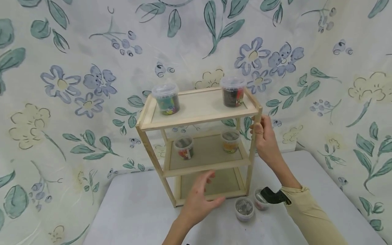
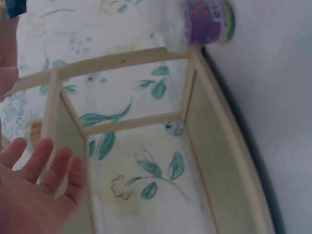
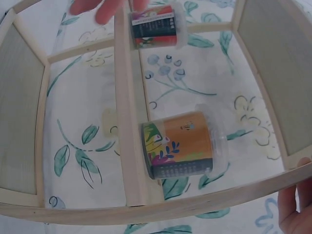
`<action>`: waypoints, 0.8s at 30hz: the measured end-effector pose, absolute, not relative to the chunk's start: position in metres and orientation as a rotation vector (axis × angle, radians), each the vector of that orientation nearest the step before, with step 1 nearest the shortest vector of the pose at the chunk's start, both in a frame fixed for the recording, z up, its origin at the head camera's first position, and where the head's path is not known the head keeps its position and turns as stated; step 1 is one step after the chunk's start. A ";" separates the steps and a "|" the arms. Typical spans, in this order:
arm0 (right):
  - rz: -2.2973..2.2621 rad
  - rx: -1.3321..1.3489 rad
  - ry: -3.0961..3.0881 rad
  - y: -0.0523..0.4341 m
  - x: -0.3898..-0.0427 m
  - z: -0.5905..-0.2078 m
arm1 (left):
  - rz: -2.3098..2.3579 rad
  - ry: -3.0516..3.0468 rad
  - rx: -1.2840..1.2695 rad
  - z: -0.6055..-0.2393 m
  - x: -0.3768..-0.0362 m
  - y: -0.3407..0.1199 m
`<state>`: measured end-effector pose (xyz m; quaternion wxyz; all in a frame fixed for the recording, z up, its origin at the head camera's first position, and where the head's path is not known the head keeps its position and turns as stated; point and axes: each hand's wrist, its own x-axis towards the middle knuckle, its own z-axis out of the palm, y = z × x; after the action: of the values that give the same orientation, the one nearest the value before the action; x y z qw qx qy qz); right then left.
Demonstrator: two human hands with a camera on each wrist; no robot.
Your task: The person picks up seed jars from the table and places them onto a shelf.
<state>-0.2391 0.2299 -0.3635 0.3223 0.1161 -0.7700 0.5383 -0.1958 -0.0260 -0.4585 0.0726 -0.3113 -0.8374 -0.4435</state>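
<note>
A three-tier wooden shelf rack [image 1: 200,170] stands on the table. My right hand [image 1: 265,139] grips its right front post near the top, thumb on the front of the post. In front of the lower tiers my left hand [image 1: 199,200] hangs with fingers apart and slightly bent, holding nothing. Two clear-lidded plastic tubs stand on the top tier: a teal tub [image 1: 167,103] at left and a black and red tub [image 1: 233,95] at right. On the middle tier are a red tub [image 1: 184,151] and an orange tub [image 3: 183,144]. The bottom tier holds no tub.
Two more tubs are on the white table [image 1: 128,211] by the rack's right front foot: one grey-topped tub [image 1: 244,210] and another tub [image 1: 259,201] partly behind the right wrist's black band [image 1: 272,196]. A floral sheet [image 1: 92,68] hangs behind the rack.
</note>
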 end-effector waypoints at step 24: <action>1.428 0.313 -2.021 0.230 -0.240 -0.363 | -1.379 -2.942 -0.949 -0.524 -0.196 0.022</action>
<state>-0.2396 0.2298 -0.3634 0.3182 0.1188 -0.7682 0.5427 -0.1962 0.0224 -0.5242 -0.1214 -0.2783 -0.8627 -0.4045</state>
